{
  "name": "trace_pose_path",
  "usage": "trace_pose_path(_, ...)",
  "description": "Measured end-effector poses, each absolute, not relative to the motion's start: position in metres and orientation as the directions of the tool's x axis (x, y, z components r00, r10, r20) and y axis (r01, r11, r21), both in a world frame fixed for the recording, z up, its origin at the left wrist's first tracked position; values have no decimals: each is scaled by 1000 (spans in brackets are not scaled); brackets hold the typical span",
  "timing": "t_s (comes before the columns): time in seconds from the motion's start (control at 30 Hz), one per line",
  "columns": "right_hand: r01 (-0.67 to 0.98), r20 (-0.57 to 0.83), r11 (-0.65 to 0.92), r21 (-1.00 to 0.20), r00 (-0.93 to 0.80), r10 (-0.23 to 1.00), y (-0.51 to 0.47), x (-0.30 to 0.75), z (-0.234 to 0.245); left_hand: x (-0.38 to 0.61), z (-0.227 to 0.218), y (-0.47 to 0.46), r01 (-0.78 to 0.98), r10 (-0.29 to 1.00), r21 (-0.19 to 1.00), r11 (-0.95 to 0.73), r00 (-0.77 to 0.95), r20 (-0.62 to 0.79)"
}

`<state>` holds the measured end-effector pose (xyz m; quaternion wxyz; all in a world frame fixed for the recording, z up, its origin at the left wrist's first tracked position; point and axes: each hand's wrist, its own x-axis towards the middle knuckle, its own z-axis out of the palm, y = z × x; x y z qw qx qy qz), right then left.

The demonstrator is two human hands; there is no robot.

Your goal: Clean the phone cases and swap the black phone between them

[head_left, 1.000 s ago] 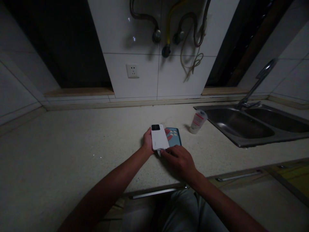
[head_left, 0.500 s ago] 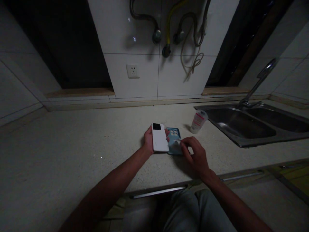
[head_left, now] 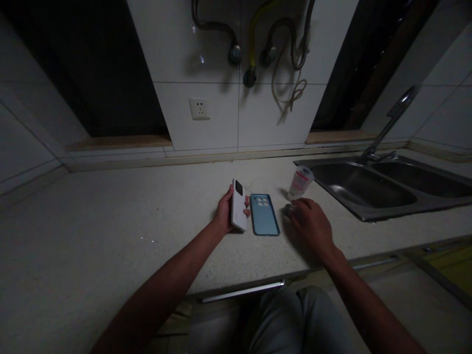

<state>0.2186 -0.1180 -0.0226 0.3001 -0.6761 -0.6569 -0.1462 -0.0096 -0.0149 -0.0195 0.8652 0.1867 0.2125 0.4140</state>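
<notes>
Head camera view took in a pale, finely speckled countertop (head_left: 110,221), which gave a broad stretch of room left of the left hand (head_left: 224,211) and a shallower strip between both hands and the front edge. That hand gripped a white phone (head_left: 238,209), thumb along one side and fingertips wrapped round the other, its smooth slab tilted so the long edge and black camera block showed. Just right of those fingertips, a narrow gap away, a blue-green phone case (head_left: 264,220) lay flat on the counter, a rounded rectangle with a raised rim and lens cutouts. Farther right, the right hand (head_left: 291,211) had its fingers curled, pinching a small greyish scrap (head_left: 289,210), too blurred to identify. Just beyond its fingertips stood a translucent, red-banded cup (head_left: 301,182), near the metal rim of a double sink (head_left: 387,213).
</notes>
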Motion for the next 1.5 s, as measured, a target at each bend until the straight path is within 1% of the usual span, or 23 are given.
trace_pose_path(0.07, 965, 648, 116, -236, 67, 759, -118, 215, -19, -10, -20, -14, -611, 795, 526, 591, 552, -252)
trace_pose_path(0.13, 932, 648, 186, -311, 65, 759, -117, 209, -13, -10, -21, -14, -579, 788, 554, 598, 549, -277)
trace_pose_path(0.2, 889, 564, 197, -412, 79, 822, -115, 202, -9, -10, -22, -14, -563, 801, 591, 578, 531, -277)
trace_pose_path(0.27, 876, 440, 133, -464, 98, 893, -110, 197, -10, -8, -23, -14, -571, 843, 644, 510, 481, -241)
trace_pose_path(0.37, 904, 318, 38, -425, 110, 942, -96, 193, -18, -5, -24, -15, -596, 912, 706, 383, 363, -189)
trace_pose_path(0.47, 917, 237, 9, -399, 93, 967, -82, 191, -27, -4, -27, -15, -563, 940, 758, 330, 270, -208)
trace_pose_path(0.53, 905, 184, 11, -426, 75, 980, -73, 190, -28, -4, -30, -14, -513, 952, 806, 297, 222, -210)
trace_pose_path(0.6, 864, 136, 9, -503, 68, 988, -66, 187, -26, -4, -33, -14, -474, 968, 846, 245, 164, -188)
trace_pose_path(0.67, 782, 79, -11, -624, 77, 994, -61, 185, -25, -3, -35, -14, -450, 980, 872, 193, 126, -152)
trace_pose_path(0.73, 647, 26, -40, -761, 93, 995, -57, 183, -26, -3, -37, -14, -418, 985, 894, 162, 129, -118)
trace_pose_path(0.83, 365, -18, -61, -929, 120, 993, -57, 178, -33, -3, -37, -13, -389, 986, 910, 144, 135, -98)
trace_pose_path(0.9, 147, -61, -80, -986, 129, 990, -59, 175, -37, -3, -37, -10, -405, 988, 904, 134, 124, -91)
trace_pose_path(0.97, -33, -110, -107, -994, 123, 986, -62, 172, -40, -5, -37, -7, -431, 990, 894, 123, 116, -80)
trace_pose_path(1.07, -179, -158, -135, -975, 122, 980, -65, 170, -40, -6, -37, -3, -447, 986, 885, 133, 153, -71)
trace_pose_path(1.17, -257, -170, -136, -957, 114, 979, -65, 170, -39, -7, -35, -3, -420, 978, 897, 135, 204, -51)
trace_pose_path(1.27, -316, -169, -135, -939, 80, 982, -66, 169, -38, -4, -33, -8, -326, 974, 942, 83, 226, -8)
trace_pose_path(1.37, -340, -169, -139, -930, 62, 984, -65, 168, -38, 2, -34, -14, -191, 981, 981, -39, 178, 73)
trace_pose_path(1.43, -353, -155, -128, -927, 48, 987, -65, 166, -39, 7, -37, -17, -108, 983, 985, -133, 109, 145)
trace_pose_path(1.5, -364, -137, -120, -924, 20, 990, -65, 165, -40, 11, -39, -21, -23, 974, 977, -211, 78, 212)
